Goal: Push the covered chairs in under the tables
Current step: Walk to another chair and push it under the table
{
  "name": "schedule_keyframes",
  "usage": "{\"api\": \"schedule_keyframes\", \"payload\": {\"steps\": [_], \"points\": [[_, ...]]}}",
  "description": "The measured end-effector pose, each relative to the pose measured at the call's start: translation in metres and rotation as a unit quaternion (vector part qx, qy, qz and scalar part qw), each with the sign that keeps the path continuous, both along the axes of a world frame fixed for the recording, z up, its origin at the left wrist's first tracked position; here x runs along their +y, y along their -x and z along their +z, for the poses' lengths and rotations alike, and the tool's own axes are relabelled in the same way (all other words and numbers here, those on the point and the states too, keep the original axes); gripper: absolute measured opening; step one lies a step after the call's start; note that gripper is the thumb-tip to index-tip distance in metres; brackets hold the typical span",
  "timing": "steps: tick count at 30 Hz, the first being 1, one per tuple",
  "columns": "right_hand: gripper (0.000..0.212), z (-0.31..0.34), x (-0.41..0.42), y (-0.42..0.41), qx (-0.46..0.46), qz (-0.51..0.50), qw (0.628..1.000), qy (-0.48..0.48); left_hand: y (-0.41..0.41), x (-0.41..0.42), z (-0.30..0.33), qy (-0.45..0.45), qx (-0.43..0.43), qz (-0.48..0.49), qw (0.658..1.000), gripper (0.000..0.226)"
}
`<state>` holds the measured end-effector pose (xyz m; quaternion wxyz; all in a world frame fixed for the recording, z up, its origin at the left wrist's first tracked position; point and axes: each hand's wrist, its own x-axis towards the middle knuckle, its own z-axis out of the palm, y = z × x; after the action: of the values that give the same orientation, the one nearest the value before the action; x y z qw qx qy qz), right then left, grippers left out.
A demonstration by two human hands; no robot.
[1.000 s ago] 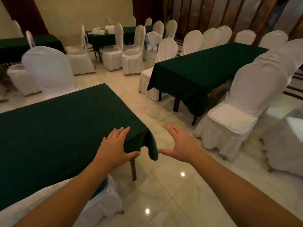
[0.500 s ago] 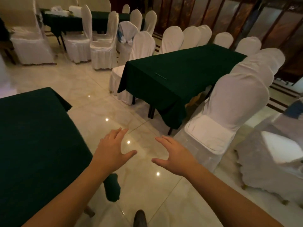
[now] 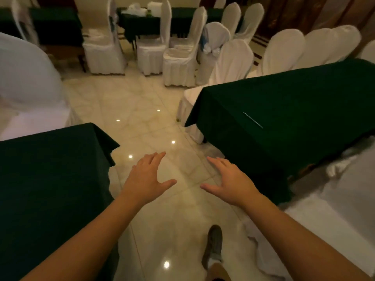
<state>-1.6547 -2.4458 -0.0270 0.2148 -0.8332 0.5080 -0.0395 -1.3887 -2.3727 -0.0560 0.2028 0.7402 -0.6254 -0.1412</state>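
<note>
At 6 o'clock, nearest, one grey shoe [image 3: 213, 245] on the glossy beige marble floor [image 3: 142, 102]. Just above, two bare hands stretched forward over the aisle: left hand [image 3: 146, 179] and right hand [image 3: 230, 179], both palm down, fingers spread, grasping nothing, touching nothing. At 8 o'clock, one near table under dark green cloth [image 3: 50, 179], its corner hanging just beside the left forearm. At 4 o'clock, one white covered chair [image 3: 334, 199], blurred, standing out from the second dark green clothed table [image 3: 294, 118] at 2 o'clock; on that cloth, one thin pale line [image 3: 252, 119], too small to tell what. At 10 o'clock, one big white covered chair back [image 3: 26, 78], close to the near table's far end. Behind the second table, at 1 o'clock, a row of at least four white covered chairs [image 3: 284, 51], pushed against its far edge. At 12 o'clock, farther, about six more white chairs [image 3: 178, 57] loosely around a third green table [image 3: 146, 23], several pulled well out from it. At 11 o'clock, a fourth green table [image 3: 50, 25], dim.
</note>
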Motion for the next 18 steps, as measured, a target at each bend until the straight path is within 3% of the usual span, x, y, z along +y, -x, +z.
{"api": "schedule_keyframes", "payload": {"steps": [9, 18], "points": [[0.093, -0.008, -0.276, -0.111, -0.028, 0.182, 0.983, 0.003, -0.075, -0.176, 0.018, -0.018, 0.001, 0.199, 0.980, 0.096], [0.094, 0.006, -0.459, -0.252, -0.021, 0.332, 0.943, -0.006, -0.153, -0.298, 0.026, -0.007, 0.019, 0.342, 0.939, 0.095]]}}
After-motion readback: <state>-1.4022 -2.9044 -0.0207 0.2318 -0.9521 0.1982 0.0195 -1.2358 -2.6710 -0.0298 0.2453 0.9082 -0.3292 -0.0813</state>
